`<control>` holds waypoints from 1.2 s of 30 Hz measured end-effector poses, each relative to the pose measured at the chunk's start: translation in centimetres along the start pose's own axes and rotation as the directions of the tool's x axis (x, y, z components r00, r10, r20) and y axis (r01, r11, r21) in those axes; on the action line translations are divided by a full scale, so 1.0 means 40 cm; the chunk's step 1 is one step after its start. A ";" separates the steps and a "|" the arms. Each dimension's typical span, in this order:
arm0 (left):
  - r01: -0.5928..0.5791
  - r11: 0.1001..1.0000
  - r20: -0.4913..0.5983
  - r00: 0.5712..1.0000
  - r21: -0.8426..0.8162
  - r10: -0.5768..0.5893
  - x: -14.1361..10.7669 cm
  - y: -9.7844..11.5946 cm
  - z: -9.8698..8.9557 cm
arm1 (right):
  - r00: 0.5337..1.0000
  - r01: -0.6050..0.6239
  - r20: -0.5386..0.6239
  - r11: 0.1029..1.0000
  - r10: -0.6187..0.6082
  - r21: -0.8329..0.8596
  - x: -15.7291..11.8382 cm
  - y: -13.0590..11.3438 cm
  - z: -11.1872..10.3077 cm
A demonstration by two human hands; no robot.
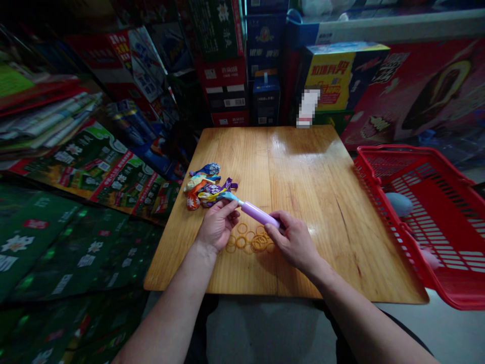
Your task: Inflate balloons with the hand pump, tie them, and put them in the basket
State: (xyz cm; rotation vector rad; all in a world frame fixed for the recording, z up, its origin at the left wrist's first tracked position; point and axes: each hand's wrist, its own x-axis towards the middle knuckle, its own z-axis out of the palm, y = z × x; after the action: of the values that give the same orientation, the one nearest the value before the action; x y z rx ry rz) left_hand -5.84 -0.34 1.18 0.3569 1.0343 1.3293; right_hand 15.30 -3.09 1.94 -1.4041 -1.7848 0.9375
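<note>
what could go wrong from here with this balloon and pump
The light blue balloon at the tip of the purple pump could slip from the left grip. The right grip might scatter the loose rubber bands near it. The balloon pile near the left edge of the table might get knocked off.

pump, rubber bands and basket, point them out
pump (260, 214): head view, middle of its barrel
rubber bands (259, 244): head view, middle of the pile
basket (458, 294): head view, its near rim
</note>
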 end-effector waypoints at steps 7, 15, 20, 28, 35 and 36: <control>0.082 0.996 0.062 0.995 -0.023 -0.080 -0.007 0.007 -0.007 | 0.999 0.036 -0.031 0.999 -0.036 0.015 -0.001 0.013 0.003; 0.107 0.993 0.136 0.984 0.051 -0.113 -0.015 0.006 -0.018 | 0.998 0.048 -0.029 0.998 -0.047 0.028 0.001 0.014 -0.008; 0.059 0.998 0.093 0.994 0.004 -0.059 -0.016 0.013 -0.011 | 0.998 0.044 -0.034 0.999 -0.043 0.021 0.001 0.012 -0.008; 0.035 0.974 0.190 0.979 0.226 -0.079 -0.021 0.020 -0.031 | 0.997 0.077 -0.022 0.996 -0.076 0.044 0.005 0.035 -0.009; -0.013 0.979 0.220 0.975 0.201 -0.033 -0.022 0.023 -0.032 | 0.996 0.083 -0.026 0.994 -0.082 0.073 0.014 0.047 -0.012; -0.019 0.981 0.214 0.977 0.192 -0.023 -0.021 0.023 -0.030 | 0.997 0.073 -0.022 0.994 -0.071 0.086 0.014 0.047 -0.012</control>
State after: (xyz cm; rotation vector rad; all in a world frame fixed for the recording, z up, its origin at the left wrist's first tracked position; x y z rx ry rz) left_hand -7.29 -1.24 1.57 0.6321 0.9815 1.1620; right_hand 16.53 -2.18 0.65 -1.2818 -1.7478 0.9496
